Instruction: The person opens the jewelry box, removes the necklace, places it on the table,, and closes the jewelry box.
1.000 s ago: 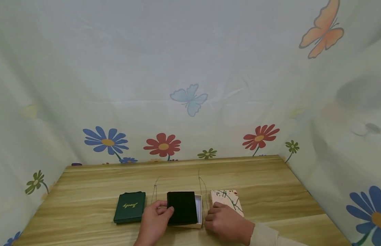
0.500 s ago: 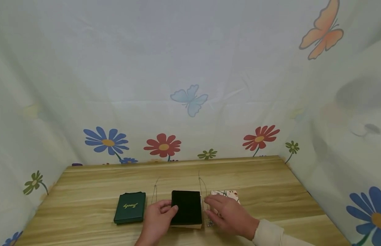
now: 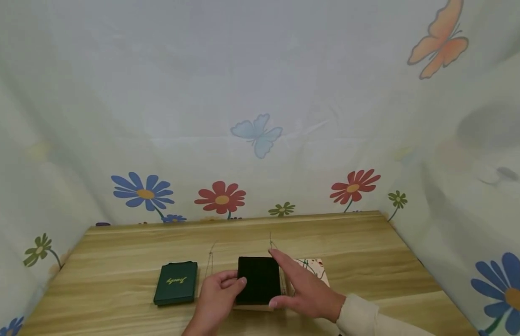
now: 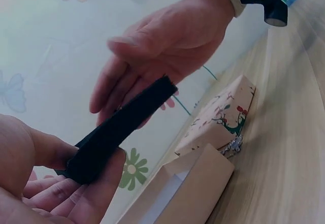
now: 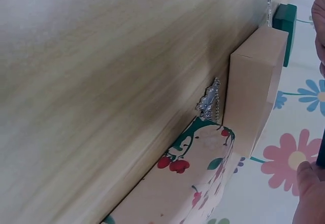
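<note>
A dark velvet pad [image 3: 259,281] is held above an open pale box [image 4: 200,188]. My left hand [image 3: 217,298] pinches its left edge, thumb on top and fingers underneath. My right hand [image 3: 307,290] is at the pad's right side, thumb and forefinger spread near the two right corners. The left wrist view shows the right hand [image 4: 170,46] with loose fingers behind the pad; whether it touches the pad I cannot tell. Right of the pale box lies a floral-patterned box part [image 5: 172,178], probably its lid. A silver necklace pendant [image 5: 209,101] rests between the two.
A dark green box [image 3: 176,283] with gold lettering stands on the left of the wood-grain table [image 3: 130,252]. Another thin chain [image 3: 210,261] lies between that box and the pad. A printed cloth [image 3: 193,116] hangs behind and at both sides.
The velvet pad has shifted rightward and risen, hiding most of the pale box. My right hand has gone from curled fingers by the floral part to spread fingers at the pad's right side.
</note>
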Tool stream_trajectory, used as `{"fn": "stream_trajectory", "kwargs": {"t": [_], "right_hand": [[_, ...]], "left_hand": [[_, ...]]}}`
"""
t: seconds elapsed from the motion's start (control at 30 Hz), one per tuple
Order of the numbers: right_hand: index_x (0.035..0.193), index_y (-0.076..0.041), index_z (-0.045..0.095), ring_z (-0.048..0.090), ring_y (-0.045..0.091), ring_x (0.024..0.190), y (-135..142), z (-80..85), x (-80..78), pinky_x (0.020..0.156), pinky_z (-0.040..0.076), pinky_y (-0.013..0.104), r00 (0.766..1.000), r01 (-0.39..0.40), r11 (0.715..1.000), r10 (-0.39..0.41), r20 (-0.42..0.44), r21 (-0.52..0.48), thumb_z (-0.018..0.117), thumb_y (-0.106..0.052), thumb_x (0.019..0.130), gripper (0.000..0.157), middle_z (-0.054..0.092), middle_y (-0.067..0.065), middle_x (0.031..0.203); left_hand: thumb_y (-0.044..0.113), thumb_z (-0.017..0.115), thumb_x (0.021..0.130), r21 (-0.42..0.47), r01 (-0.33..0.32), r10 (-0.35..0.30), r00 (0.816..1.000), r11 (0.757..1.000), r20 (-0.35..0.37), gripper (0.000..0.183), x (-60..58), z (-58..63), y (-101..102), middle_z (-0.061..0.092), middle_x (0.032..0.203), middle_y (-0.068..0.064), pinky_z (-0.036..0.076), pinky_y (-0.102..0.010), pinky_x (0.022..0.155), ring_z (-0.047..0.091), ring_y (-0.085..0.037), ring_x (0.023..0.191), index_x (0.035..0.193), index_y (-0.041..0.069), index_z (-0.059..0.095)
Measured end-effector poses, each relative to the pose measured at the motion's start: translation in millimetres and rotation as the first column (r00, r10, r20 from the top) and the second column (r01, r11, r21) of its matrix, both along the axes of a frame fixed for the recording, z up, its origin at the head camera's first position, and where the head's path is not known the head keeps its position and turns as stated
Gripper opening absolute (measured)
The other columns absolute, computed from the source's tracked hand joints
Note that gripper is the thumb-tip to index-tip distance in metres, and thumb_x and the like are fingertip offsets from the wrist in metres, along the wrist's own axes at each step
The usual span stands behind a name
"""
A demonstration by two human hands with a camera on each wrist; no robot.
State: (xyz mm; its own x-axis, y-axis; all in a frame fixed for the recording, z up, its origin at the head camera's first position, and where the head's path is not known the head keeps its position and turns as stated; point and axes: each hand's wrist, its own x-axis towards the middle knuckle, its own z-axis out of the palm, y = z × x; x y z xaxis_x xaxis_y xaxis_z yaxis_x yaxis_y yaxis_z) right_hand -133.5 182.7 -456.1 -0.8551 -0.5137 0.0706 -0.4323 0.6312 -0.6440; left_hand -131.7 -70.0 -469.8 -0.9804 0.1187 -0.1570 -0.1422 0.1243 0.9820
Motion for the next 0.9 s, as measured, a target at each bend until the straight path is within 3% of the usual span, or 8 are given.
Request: {"fn": "stream_trajectory", "kwargs": {"t": [0.27, 0.47, 0.7, 0.9], "right_hand": [[0.166, -0.042, 0.006, 0.030, 0.026, 0.159, -2.4, -1.7, -1.1, 0.119, 0.040, 0.061, 0.998, -0.018, 1.000, 0.018, -0.059, 0.009, 0.087, -0.051, 0.080, 0.118, 0.017, -0.009, 0.175], [0.166, -0.035, 0.019, 0.041, 0.026, 0.153, -3.2, -3.4, -3.3, 0.114, 0.046, 0.058, 0.992, -0.034, 0.999, 0.037, -0.124, 0.030, 0.082, -0.056, 0.084, 0.106, 0.027, -0.004, 0.172], [0.164, -0.022, 0.034, 0.050, 0.024, 0.146, -2.9, -2.3, -3.6, 0.112, 0.050, 0.054, 0.985, -0.025, 0.998, 0.035, -0.167, 0.061, 0.076, -0.064, 0.086, 0.097, 0.036, -0.004, 0.167], [0.163, -0.020, 0.036, 0.047, 0.026, 0.149, 0.8, 1.5, -4.5, 0.114, 0.048, 0.057, 0.987, -0.020, 0.998, 0.030, -0.159, 0.064, 0.077, -0.062, 0.087, 0.096, 0.037, 0.000, 0.167]], "left_hand": [[0.025, 0.072, 0.099, 0.058, 0.027, -0.030, 0.998, 0.998, 0.049, 0.054, -2.8, 0.5, -2.5, 0.075, 0.123, -0.023, 0.060, -0.031, 0.079, 0.071, -0.022, 0.112, 0.136, -0.012, 0.060], [0.025, 0.072, 0.099, 0.089, 0.043, -0.047, 0.997, 0.995, 0.054, 0.054, -3.5, -1.1, -3.7, 0.075, 0.122, -0.023, 0.061, -0.031, 0.080, 0.072, -0.020, 0.109, 0.136, -0.013, 0.059], [0.023, 0.076, 0.096, 0.178, 0.100, -0.111, 0.993, 0.979, 0.050, 0.059, -2.6, -2.7, -4.4, 0.075, 0.122, -0.023, 0.064, -0.033, 0.086, 0.075, -0.019, 0.105, 0.139, -0.013, 0.057], [0.035, 0.081, 0.092, 0.108, 0.098, -0.100, 0.995, 0.989, 0.017, 0.067, -2.8, -6.0, -10.9, 0.073, 0.128, -0.021, 0.063, -0.037, 0.091, 0.074, -0.024, 0.112, 0.140, -0.006, 0.059]]}}
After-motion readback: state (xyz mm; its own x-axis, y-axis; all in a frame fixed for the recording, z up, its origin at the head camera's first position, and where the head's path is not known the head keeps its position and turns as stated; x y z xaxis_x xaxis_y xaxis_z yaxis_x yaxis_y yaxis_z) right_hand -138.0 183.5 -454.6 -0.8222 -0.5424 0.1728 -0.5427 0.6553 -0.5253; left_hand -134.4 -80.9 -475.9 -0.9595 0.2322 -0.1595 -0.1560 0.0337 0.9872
